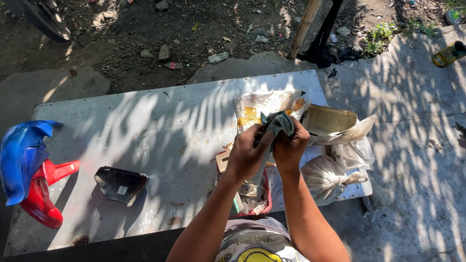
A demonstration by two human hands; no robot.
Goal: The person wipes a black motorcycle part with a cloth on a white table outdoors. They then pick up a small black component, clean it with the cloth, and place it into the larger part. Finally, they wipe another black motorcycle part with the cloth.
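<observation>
Both hands clenched on one grey-green rag [277, 122] above the table's near edge | left hand [247, 155] grips its lower folds | right hand [290, 144] pinches the top | below: red basket [264, 199] on white metal table [160, 131] | tied plastic bag [327, 177] just right

Outdoor dirt-yard repair spot: metal sheet [160, 121], coloured fairing panels [29, 170]

Open stretch across the middle of the surface [170, 126], between the black panel [120, 184] and the red basket [252, 194]. Right end crowded: clear plastic bags [330, 177], cream panel [332, 121], printed bag [257, 111]. Left edge blocked by blue fairing [22, 155] over red fairing [41, 194].
</observation>
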